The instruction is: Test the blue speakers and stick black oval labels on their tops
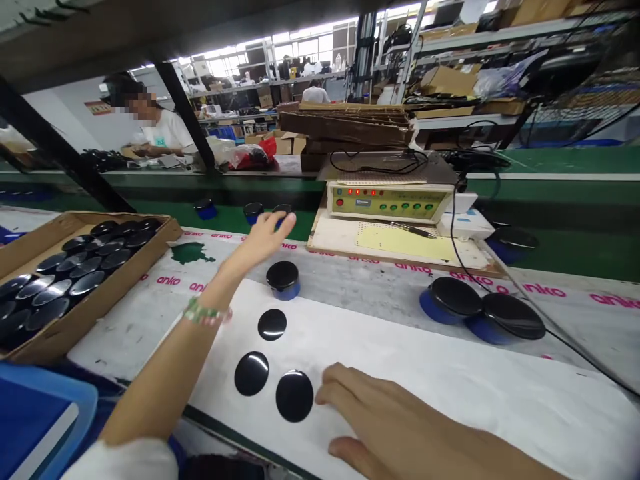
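Black discs [295, 396] lay low in the frame's middle, just beside my right hand [383, 415], its thumb and fingers apart; one bump might have made them slide. Whether my left hand [265, 233] gripped the upper-middle tub [283, 208], I couldn't tell.

Ahead of you, R of ctr: a cream rectangular control box w/ red & green btns [390, 199], a yellow paper sheet [400, 245] w/ a slim dark pen [413, 230] just in front. Behind the box you've got stacked brown cardboard trays [345, 127]. Far L, a co-worker in a white T-shirt [173, 130]; low L, a light-blue plastic tub [89, 398].
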`<state>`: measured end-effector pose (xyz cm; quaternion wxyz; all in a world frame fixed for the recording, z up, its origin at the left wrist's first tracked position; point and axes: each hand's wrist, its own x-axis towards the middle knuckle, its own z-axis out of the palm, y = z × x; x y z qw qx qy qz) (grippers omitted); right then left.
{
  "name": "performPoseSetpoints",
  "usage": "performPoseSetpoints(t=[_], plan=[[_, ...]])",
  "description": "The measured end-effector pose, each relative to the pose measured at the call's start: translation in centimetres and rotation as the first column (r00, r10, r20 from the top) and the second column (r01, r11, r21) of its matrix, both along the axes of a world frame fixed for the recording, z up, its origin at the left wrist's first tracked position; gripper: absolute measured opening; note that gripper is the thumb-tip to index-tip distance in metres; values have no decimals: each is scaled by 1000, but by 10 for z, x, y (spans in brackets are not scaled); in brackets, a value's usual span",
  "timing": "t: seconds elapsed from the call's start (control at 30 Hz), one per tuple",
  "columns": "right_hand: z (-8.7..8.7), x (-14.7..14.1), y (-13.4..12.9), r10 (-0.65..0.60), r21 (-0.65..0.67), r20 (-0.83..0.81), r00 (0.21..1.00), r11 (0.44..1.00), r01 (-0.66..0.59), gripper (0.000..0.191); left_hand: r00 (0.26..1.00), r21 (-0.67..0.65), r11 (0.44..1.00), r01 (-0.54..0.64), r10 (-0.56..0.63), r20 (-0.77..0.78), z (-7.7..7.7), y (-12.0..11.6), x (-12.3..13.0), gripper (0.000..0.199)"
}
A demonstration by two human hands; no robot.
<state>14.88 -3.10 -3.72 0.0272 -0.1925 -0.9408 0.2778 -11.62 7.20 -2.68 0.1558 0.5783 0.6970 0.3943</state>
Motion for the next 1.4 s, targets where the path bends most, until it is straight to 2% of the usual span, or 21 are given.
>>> performPoseSetpoints(t=[0.07,0.13,0.23,0.33,0.4,0.53,0.63,0.7,0.73,0.77,0.8,0.83,0.87,0.9,0.97,1.03,1.17,1.23,1.4], plan=[[-6,-20,3,101,1,40,994,995,-101,25,998,-33,999,18,-16,69,-13,-31,5,61],[-17,-39,4,147,42,58,987,988,-149,23,989,-34,999,4,1,146,-27,-60,13,71],[-31,-60,3,165,105,83,983,979,-173,28,953,22,992,-124,113,281,-41,-94,31,61],[-37,-69,2,176,119,87,981,975,-186,33,861,22,966,-259,220,459,-49,-123,51,55],[-36,-72,4,187,125,93,978,972,-198,35,793,-16,958,-287,247,557,-56,-140,61,57],[-30,-70,7,222,147,84,971,961,-232,33,733,-34,952,-303,256,631,-69,-154,69,62],[-24,-55,5,285,268,17,958,922,-279,22,733,-5,949,-317,248,634,-72,-151,67,57],[-18,-37,0,304,366,-55,951,892,-264,16,777,23,953,-301,231,586,-68,-151,69,56],[-15,-26,-3,265,379,-118,957,903,-203,13,827,40,964,-262,203,525,-65,-153,72,56],[-12,-14,-5,170,343,-195,966,934,-96,11,880,55,978,-203,158,448,-63,-155,76,57],[-9,-3,-7,27,255,-271,962,966,44,10,924,54,991,-124,95,370,-60,-159,82,60],[-7,7,-8,-152,125,-331,931,971,203,13,950,35,999,-34,22,311,-59,-163,89,66],[-5,16,-9,-336,-26,-357,872,936,351,18,956,0,999,52,-50,288,-59,-167,97,74],[-5,23,-8,-498,-176,-349,794,867,466,23,946,-41,992,122,-104,307,-59,-170,104,83],[-9,31,-7,-702,-410,-299,646,706,577,30,916,-121,973,194,-135,378,-63,-174,116,95],[-19,30,-5,-797,-568,-268,542,585,579,33,896,-168,964,207,-118,427,-68,-174,123,100],[-42,14,-10,-882,-764,-216,418,420,491,33,883,-194,956,220,-111,456,-73,-169,125,105],[-48,6,-14,-898,-795,-210,387,387,467,31,880,-198,955,218,-105,462,-72,-168,124,105],[-53,1,-17,-897,-791,-209,391,390,472,30,883,-181,959,218,-115,456,-73,-169,125,103]])
